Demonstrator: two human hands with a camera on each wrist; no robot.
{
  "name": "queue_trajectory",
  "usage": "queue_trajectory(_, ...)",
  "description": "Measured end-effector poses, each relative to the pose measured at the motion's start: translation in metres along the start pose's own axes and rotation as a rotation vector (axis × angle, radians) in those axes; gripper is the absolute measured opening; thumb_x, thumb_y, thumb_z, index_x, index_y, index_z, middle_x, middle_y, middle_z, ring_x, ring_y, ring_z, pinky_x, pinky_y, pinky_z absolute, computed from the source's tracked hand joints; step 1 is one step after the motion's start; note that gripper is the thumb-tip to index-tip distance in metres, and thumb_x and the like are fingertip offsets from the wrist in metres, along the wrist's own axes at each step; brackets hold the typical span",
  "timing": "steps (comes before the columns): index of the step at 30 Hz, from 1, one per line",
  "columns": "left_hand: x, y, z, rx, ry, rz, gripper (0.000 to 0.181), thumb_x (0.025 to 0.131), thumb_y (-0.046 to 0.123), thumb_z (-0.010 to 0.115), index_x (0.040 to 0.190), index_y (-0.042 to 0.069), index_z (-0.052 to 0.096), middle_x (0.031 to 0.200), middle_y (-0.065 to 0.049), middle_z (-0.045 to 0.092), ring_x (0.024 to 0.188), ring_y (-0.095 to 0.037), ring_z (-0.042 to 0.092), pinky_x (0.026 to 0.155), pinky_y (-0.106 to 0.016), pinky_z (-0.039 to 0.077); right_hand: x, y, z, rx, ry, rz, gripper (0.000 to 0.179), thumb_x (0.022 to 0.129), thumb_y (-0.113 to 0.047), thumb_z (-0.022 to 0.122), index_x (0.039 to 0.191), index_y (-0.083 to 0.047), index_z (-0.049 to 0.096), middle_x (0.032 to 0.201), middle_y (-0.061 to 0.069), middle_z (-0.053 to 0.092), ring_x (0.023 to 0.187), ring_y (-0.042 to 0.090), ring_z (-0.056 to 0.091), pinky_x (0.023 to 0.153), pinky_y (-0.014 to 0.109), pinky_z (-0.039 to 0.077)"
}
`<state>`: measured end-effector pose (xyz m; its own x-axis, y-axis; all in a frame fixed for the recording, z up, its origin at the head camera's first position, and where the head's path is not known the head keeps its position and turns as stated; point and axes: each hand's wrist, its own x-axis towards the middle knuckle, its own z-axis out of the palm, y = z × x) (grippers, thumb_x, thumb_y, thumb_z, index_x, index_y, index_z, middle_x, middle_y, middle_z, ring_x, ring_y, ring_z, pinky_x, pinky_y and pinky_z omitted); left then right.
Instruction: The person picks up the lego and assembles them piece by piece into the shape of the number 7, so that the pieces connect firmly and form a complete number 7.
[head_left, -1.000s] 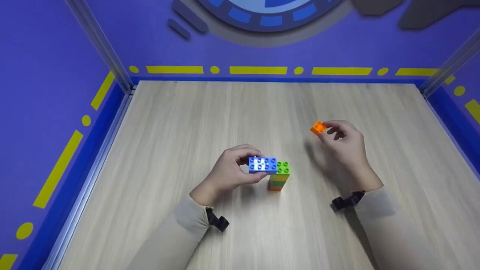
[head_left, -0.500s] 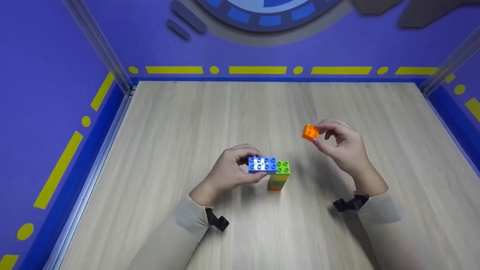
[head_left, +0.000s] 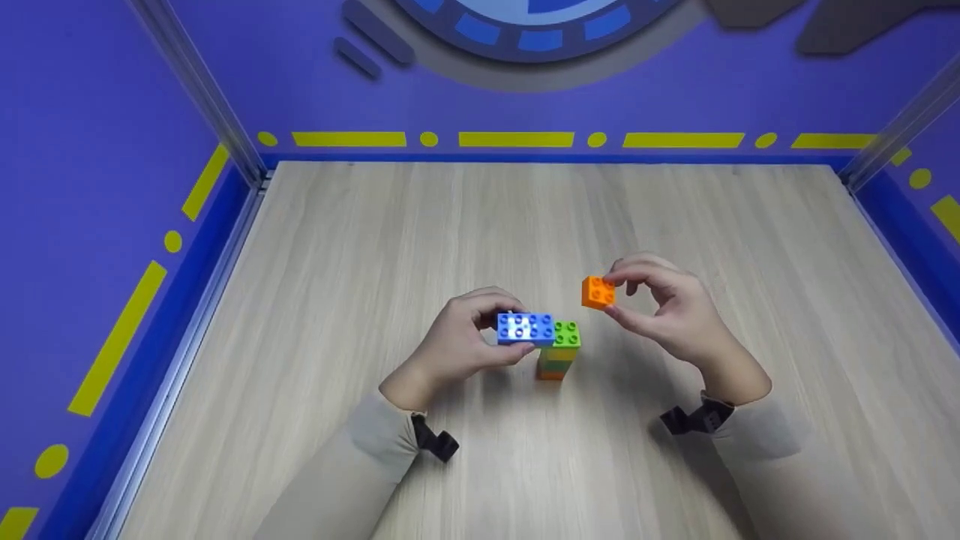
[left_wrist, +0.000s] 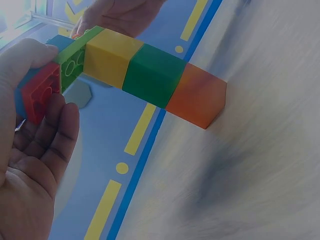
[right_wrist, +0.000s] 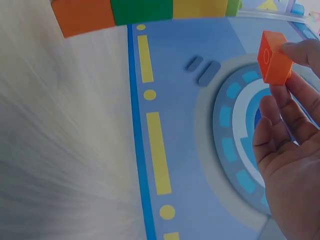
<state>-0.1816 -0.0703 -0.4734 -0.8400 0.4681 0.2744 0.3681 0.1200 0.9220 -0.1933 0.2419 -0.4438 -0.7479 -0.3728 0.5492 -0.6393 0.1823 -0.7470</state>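
My left hand (head_left: 465, 336) grips a blue brick (head_left: 525, 330) with two rows of studs, which sits at the top of a small tower. In the left wrist view a red brick (left_wrist: 42, 93) shows beneath the blue one, beside the fingers. Down from the lime green brick (head_left: 568, 335), the column runs through a yellow brick (left_wrist: 111, 57), a dark green brick (left_wrist: 153, 75) and an orange brick (left_wrist: 196, 95) on the table. Between thumb and fingers my right hand (head_left: 675, 315) pinches a small orange brick (head_left: 598, 292), raised behind and right of the tower, studs showing.
Wood-grain tabletop (head_left: 375, 225) surrounds the tower. A blue back wall (head_left: 525, 112) with yellow dashes stands behind it, and a blue side panel (head_left: 82, 225) with a metal rail (head_left: 187, 307) borders the left.
My right hand has brought the small orange brick left and nearer, toward the tower, turning its studs more toward the head camera. The left hand and the tower hold still.
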Motion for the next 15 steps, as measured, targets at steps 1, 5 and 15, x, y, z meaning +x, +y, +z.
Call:
queue_trajectory(1,0.0,0.0,0.0,-0.005,-0.001,-0.003,0.03,0.081,0.018,0.089,0.108,0.017,0.075,0.111,0.002,0.071,0.1,-0.015,0.065,0.087,-0.026,0.059,0.0,-0.001,0.001,0.001,-0.007,-0.004,0.039,0.077,0.017,0.08,0.111,-0.001,0.075,0.11,0.017,0.069,0.102,0.021,0.062,0.08,0.027,0.048)
queue_trajectory(5,0.0,0.001,0.0,-0.021,-0.003,-0.01,0.03,0.081,0.017,0.089,0.108,0.017,0.075,0.112,0.002,0.07,0.101,-0.015,0.065,0.089,-0.027,0.06,-0.001,-0.003,0.007,0.001,-0.044,-0.014,0.041,0.076,0.016,0.082,0.112,-0.003,0.075,0.11,0.015,0.069,0.103,0.02,0.062,0.081,0.027,0.048)
queue_trajectory(15,-0.001,0.0,-0.001,0.006,-0.004,0.017,0.031,0.081,0.02,0.089,0.108,0.017,0.075,0.11,0.003,0.071,0.098,-0.015,0.065,0.085,-0.026,0.06,-0.003,-0.006,0.018,-0.014,-0.158,-0.077,0.043,0.077,0.01,0.085,0.115,-0.008,0.074,0.11,0.011,0.07,0.106,0.019,0.061,0.083,0.029,0.048)
